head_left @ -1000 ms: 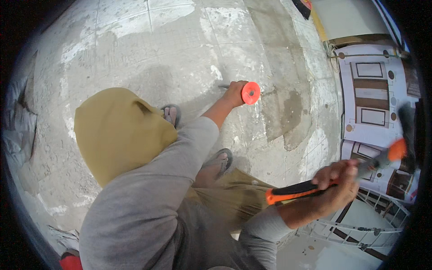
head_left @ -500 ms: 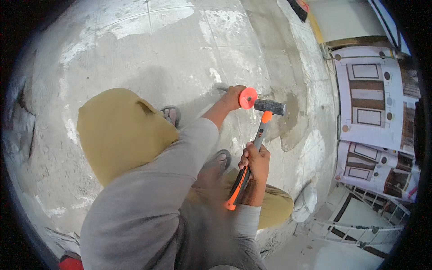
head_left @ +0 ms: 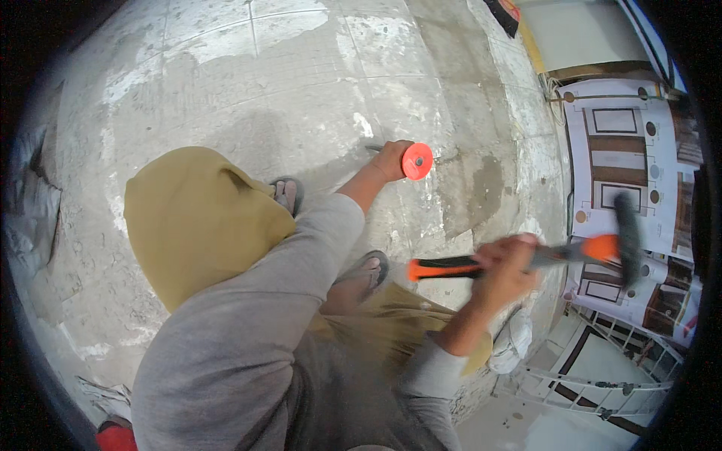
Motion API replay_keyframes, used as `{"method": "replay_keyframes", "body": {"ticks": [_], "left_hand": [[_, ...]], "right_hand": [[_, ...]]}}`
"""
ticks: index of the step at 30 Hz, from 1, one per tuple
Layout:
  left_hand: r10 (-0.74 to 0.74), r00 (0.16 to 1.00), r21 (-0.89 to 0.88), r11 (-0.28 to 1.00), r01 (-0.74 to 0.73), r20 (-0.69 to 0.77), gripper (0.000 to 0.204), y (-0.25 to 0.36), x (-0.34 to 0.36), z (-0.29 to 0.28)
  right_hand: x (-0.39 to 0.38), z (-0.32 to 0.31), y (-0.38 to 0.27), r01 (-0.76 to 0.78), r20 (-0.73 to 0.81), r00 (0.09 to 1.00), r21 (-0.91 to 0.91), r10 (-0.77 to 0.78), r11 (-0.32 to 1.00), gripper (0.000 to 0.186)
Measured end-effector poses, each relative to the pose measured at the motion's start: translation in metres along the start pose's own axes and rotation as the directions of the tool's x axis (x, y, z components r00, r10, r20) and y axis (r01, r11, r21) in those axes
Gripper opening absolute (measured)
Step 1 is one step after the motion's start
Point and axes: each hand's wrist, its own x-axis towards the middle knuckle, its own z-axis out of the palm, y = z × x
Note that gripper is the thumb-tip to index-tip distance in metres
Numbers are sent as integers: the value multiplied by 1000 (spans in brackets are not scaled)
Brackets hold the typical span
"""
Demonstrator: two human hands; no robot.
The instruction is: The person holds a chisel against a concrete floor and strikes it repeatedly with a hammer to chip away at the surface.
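Note:
My left hand [head_left: 392, 160] is closed around a chisel topped by a round red guard [head_left: 417, 161]. The dark blade of the chisel [head_left: 374, 147] shows only in part beyond my fingers, low over the wall-like grey concrete surface. Held out to the right, my right hand [head_left: 508, 274] grips the black and orange handle of a club hammer [head_left: 553, 257]. Its dark head, blurred by motion, is well apart from the guard.
Rough grey concrete [head_left: 316, 98] with white patches and a damp stain surrounds me. Printed sheets with panel pictures [head_left: 617, 165] hang at the right. Below them is a white metal rack [head_left: 602, 383], and a whitish bag [head_left: 511, 342] lies by my knee. My sandalled foot [head_left: 368, 270] is beneath my arms.
The hammer has swung away from the chisel's red guard to the right, its head now out by the printed sheets. My left hand and the chisel have hardly moved.

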Motion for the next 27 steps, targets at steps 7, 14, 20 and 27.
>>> {"method": "replay_keyframes", "body": {"ticks": [7, 14, 20, 27], "left_hand": [[-33, 996, 329, 944, 3, 88, 20, -21, -7, -22], [-87, 994, 230, 971, 68, 73, 16, 8, 0, 4], [14, 989, 204, 978, -44, 146, 20, 11, -2, 25], [-35, 999, -20, 999, 36, 34, 22, 1, 5, 15]], "right_hand": [[-62, -27, 130, -697, 291, 556, -346, 778, 628, 15], [-52, -37, 114, -732, 217, 639, -124, 738, 670, 14], [-37, -38, 71, -620, 200, 752, -110, 628, 777, 15], [-20, -24, -6, -373, 240, 891, -102, 387, 922, 16]]}}
